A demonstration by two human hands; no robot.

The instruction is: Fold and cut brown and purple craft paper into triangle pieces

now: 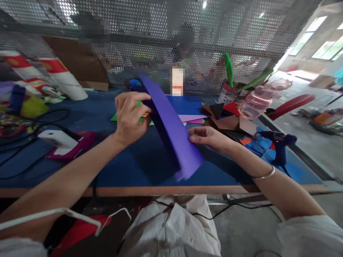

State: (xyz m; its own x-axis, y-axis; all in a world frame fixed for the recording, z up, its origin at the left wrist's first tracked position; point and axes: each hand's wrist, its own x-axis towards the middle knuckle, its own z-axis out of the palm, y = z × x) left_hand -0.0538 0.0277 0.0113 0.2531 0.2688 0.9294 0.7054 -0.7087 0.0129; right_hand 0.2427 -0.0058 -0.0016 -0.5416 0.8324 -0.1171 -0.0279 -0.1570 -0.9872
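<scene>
- A perforated screen [150, 35] rose behind the table.
- The blue table [115, 175] spread beneath both hands.
- The purple sheet [171, 123], bent lengthwise, slanted over the table's middle, between the hands; whether its lower end touched the tabletop was unclear.
- A pink jug [255, 103] stood towards the right, beside brown scraps [227, 123].
- The left hand [131, 116] pinched the sheet's left edge.
- The right hand [210, 137] gripped its right edge with thumb and fingers.
- A bangle [265, 174] circled the right wrist.
</scene>
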